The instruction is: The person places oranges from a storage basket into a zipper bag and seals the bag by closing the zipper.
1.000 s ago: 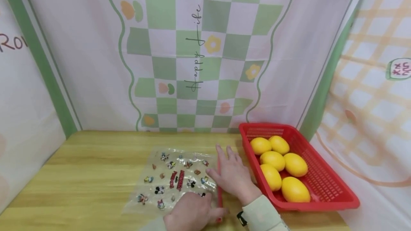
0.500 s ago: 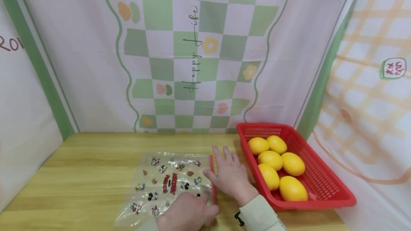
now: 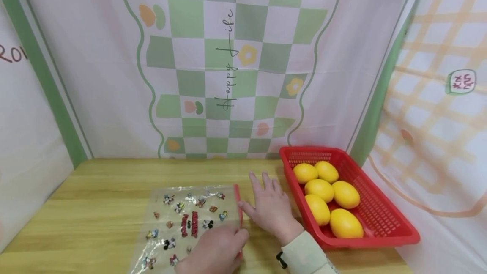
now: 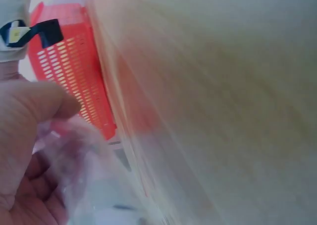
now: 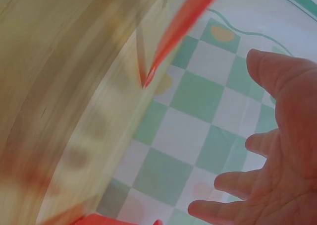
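Note:
A clear plastic zip bag (image 3: 179,210) with cartoon characters printed on it lies on the wooden table, its red zip edge (image 3: 237,198) towards the right. My left hand (image 3: 214,248) pinches the near part of this edge; clear film shows between thumb and fingers in the left wrist view, where the hand (image 4: 25,136) is partly cut off. Just right of the zip edge, my right hand (image 3: 271,212) hovers with fingers spread and holds nothing. In the right wrist view its fingers (image 5: 237,183) are straight, apart from the red strip (image 5: 185,24).
A red perforated basket (image 3: 384,206) stands on the table (image 3: 95,206) at the right, close beside my right hand. Several yellow lemons (image 3: 318,190) lie in it. A checked cloth (image 3: 243,83) hangs behind the table's back edge.
My left hand has drawn the bag left and towards me. The right hand stays almost in place, and the zip edge now lies just left of its fingers.

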A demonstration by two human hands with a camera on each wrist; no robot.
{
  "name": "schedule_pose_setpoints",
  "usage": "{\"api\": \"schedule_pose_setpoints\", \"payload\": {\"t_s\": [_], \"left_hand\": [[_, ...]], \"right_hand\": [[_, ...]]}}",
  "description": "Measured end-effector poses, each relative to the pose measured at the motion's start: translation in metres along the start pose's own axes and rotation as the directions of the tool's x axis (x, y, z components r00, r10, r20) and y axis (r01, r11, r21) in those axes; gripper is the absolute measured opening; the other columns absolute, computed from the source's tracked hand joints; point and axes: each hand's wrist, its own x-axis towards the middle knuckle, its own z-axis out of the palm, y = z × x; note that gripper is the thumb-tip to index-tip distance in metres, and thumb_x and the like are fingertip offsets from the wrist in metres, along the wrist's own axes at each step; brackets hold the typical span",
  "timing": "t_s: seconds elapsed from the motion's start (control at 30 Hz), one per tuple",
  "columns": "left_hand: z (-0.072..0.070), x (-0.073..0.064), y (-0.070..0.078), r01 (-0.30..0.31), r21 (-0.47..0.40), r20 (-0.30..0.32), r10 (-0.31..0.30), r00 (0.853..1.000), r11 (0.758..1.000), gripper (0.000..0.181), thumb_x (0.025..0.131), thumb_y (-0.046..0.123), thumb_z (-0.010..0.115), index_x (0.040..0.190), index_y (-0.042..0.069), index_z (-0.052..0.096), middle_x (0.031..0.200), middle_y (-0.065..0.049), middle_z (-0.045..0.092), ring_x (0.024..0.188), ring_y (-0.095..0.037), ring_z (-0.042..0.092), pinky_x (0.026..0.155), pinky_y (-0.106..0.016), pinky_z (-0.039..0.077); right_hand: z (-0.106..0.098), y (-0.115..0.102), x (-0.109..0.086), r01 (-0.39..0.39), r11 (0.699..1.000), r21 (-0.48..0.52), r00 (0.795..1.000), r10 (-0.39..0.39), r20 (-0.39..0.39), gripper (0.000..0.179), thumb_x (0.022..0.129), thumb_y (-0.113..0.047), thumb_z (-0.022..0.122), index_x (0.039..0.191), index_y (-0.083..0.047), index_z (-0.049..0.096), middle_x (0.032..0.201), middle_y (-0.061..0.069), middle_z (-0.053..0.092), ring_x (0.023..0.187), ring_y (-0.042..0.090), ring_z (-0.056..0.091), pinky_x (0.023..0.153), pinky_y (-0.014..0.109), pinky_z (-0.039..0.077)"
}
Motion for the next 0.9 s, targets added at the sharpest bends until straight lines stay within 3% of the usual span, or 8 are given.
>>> {"api": "schedule_pose_setpoints", "payload": {"t_s": [0.17, 0.3, 0.43, 0.57, 0.63, 0.77, 0.9], "left_hand": [[-0.003, -0.006, -0.002, 0.098, -0.1, -0.147, -0.112, 0.983, 0.99, 0.022, 0.081, 0.013, 0.079, 0.095, 0.021, 0.063, 0.087, 0.013, 0.059, 0.078, -0.001, 0.054, 0.073, -0.02, 0.054], [-0.002, -0.01, -0.004, 0.135, -0.142, -0.214, -0.164, 0.963, 0.981, 0.024, 0.081, 0.008, 0.077, 0.097, 0.017, 0.062, 0.093, 0.009, 0.062, 0.084, -0.006, 0.059, 0.079, -0.026, 0.057], [0.001, -0.012, -0.005, 0.131, -0.144, -0.292, -0.169, 0.941, 0.981, 0.03, 0.08, 0.003, 0.077, 0.101, 0.015, 0.06, 0.095, 0.007, 0.061, 0.086, -0.008, 0.061, 0.082, -0.027, 0.058], [0.003, -0.013, -0.006, 0.125, -0.107, -0.375, -0.156, 0.914, 0.986, 0.035, 0.074, 0.001, 0.078, 0.1, 0.016, 0.058, 0.092, 0.008, 0.057, 0.083, -0.007, 0.057, 0.077, -0.026, 0.057], [0.002, -0.013, -0.005, 0.139, -0.105, -0.372, -0.169, 0.913, 0.985, 0.035, 0.074, 0.002, 0.078, 0.099, 0.016, 0.058, 0.093, 0.008, 0.056, 0.084, -0.007, 0.056, 0.076, -0.026, 0.056], [-0.002, -0.013, -0.004, 0.181, -0.112, -0.319, -0.208, 0.925, 0.977, 0.034, 0.078, 0.004, 0.078, 0.101, 0.016, 0.058, 0.098, 0.007, 0.056, 0.086, -0.007, 0.056, 0.078, -0.026, 0.056], [-0.006, -0.013, -0.004, 0.173, -0.099, -0.316, -0.196, 0.928, 0.98, 0.033, 0.076, 0.002, 0.078, 0.099, 0.016, 0.058, 0.1, 0.005, 0.056, 0.081, -0.005, 0.053, 0.072, -0.022, 0.054]], "right_hand": [[0.002, -0.003, 0.001, 0.017, 1.0, -0.005, 1.0, -0.017, -0.02, 0.088, 0.094, -0.062, 0.064, 0.164, -0.018, 0.033, 0.165, 0.027, 0.033, 0.146, 0.054, 0.037, 0.106, 0.072, 0.044], [0.003, -0.005, 0.001, 0.026, 0.999, 0.022, 0.999, -0.026, -0.023, 0.089, 0.094, -0.06, 0.065, 0.164, -0.017, 0.032, 0.165, 0.027, 0.033, 0.146, 0.054, 0.037, 0.108, 0.071, 0.042], [0.003, -0.008, 0.001, 0.019, 0.999, 0.048, 1.0, -0.018, -0.022, 0.088, 0.095, -0.059, 0.065, 0.165, -0.018, 0.032, 0.165, 0.026, 0.032, 0.146, 0.054, 0.037, 0.108, 0.072, 0.042], [0.003, -0.01, 0.001, 0.01, 0.998, 0.062, 1.0, -0.009, -0.026, 0.087, 0.096, -0.059, 0.063, 0.165, -0.017, 0.031, 0.166, 0.027, 0.031, 0.146, 0.054, 0.038, 0.104, 0.073, 0.045], [0.003, -0.011, 0.002, 0.01, 0.997, 0.074, 1.0, -0.008, -0.026, 0.087, 0.097, -0.059, 0.062, 0.165, -0.016, 0.03, 0.166, 0.027, 0.031, 0.146, 0.053, 0.039, 0.102, 0.072, 0.047], [0.003, -0.014, 0.003, 0.011, 0.992, 0.124, 1.0, -0.009, -0.021, 0.086, 0.098, -0.057, 0.062, 0.165, -0.013, 0.029, 0.165, 0.027, 0.033, 0.144, 0.051, 0.041, 0.106, 0.068, 0.047], [0.002, -0.018, 0.004, 0.011, 0.984, 0.176, 1.0, -0.01, -0.009, 0.085, 0.1, -0.053, 0.061, 0.165, -0.009, 0.029, 0.163, 0.025, 0.039, 0.143, 0.049, 0.045, 0.11, 0.064, 0.045]]}}
